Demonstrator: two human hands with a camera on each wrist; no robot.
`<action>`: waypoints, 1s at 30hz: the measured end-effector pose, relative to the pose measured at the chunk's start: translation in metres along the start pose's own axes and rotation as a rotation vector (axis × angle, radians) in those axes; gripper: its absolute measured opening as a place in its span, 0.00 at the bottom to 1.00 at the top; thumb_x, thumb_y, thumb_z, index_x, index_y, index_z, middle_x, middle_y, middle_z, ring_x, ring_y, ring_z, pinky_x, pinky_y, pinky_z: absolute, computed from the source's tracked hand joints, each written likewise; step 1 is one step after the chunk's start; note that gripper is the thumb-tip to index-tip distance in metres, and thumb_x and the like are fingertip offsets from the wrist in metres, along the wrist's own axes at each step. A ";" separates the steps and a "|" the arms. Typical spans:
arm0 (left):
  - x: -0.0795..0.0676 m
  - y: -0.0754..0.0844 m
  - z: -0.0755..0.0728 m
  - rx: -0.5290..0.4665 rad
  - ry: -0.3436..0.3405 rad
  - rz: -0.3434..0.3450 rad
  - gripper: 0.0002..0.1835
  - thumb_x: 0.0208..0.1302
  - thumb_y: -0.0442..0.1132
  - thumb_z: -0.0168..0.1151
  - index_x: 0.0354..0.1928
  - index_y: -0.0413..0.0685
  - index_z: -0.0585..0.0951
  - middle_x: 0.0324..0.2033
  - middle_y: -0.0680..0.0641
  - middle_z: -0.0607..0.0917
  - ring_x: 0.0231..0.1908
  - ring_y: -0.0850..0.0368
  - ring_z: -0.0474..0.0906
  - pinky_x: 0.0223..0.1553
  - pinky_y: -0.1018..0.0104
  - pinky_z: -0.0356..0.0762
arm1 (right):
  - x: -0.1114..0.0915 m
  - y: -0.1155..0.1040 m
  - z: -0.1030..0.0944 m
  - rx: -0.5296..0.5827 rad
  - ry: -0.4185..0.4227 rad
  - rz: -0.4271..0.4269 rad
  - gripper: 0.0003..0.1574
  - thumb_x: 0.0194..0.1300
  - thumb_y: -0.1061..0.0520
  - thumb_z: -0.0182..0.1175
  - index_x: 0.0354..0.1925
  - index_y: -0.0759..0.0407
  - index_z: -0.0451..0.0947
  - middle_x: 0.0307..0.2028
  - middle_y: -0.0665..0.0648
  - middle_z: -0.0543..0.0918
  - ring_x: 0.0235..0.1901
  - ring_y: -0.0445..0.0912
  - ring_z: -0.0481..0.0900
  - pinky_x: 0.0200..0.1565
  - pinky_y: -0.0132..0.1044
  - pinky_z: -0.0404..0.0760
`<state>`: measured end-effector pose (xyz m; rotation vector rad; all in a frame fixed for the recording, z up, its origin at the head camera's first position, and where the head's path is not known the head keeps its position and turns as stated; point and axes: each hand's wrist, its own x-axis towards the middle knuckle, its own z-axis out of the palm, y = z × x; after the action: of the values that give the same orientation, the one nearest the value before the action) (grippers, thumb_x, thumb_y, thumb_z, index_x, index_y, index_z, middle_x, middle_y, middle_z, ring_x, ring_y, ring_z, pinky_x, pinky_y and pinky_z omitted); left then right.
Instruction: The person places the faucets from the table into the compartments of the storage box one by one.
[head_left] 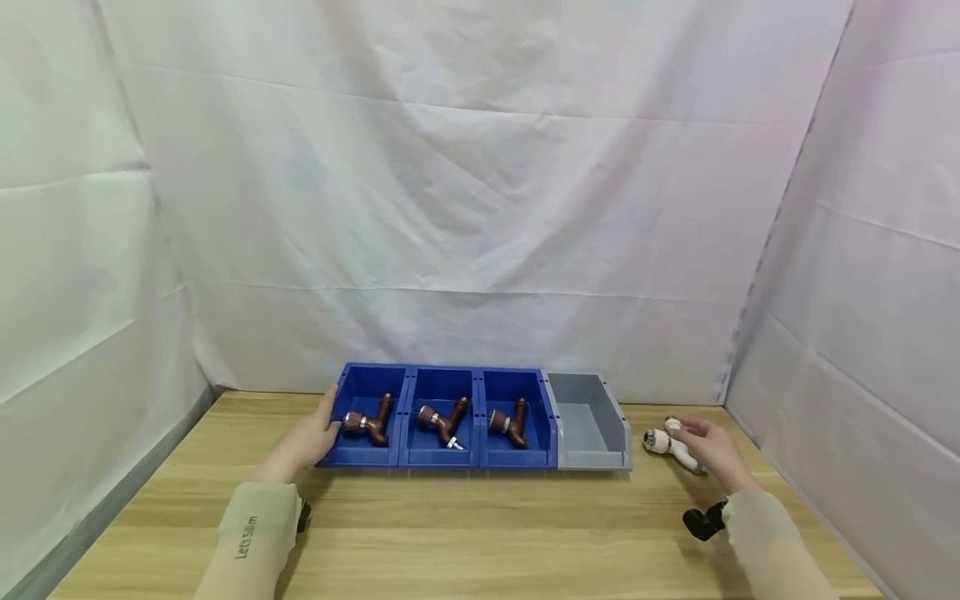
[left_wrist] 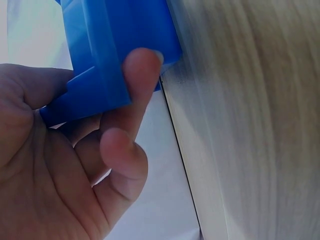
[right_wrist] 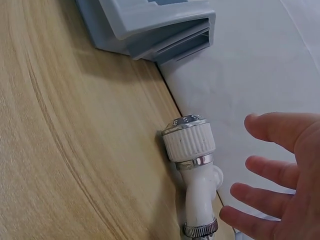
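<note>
My left hand [head_left: 303,442] grips the side wall of the leftmost blue bin [head_left: 358,457]; in the left wrist view its thumb and curled fingers lie on either side of the blue plastic [left_wrist: 95,90]. At the table's right, a white valve [head_left: 682,452] with a ribbed knob and chrome rings lies on the wood. Over it is my right hand [head_left: 712,450]. The right wrist view shows that hand's fingers [right_wrist: 265,200] spread beside the white valve [right_wrist: 200,192], holding nothing.
Three blue bins and a grey bin [head_left: 592,459] stand in a joined row. A brown valve lies in each blue bin: left [head_left: 375,423], middle [head_left: 448,419] and right [head_left: 516,425]. White cloth [head_left: 480,208] hangs behind the wooden table [head_left: 465,533] and at both sides.
</note>
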<state>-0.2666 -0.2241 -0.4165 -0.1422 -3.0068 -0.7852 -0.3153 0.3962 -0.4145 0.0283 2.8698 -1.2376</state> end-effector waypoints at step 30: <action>0.002 -0.002 0.003 0.019 0.021 0.004 0.35 0.66 0.39 0.42 0.67 0.43 0.36 0.52 0.27 0.68 0.41 0.39 0.75 0.36 0.47 0.70 | 0.006 0.004 0.010 -0.282 0.023 -0.004 0.50 0.55 0.33 0.52 0.58 0.72 0.61 0.51 0.76 0.67 0.48 0.67 0.66 0.42 0.57 0.66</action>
<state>-0.2688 -0.2243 -0.4202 -0.1384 -2.9920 -0.7529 -0.3213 0.3919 -0.4240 0.0338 3.0347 -0.8276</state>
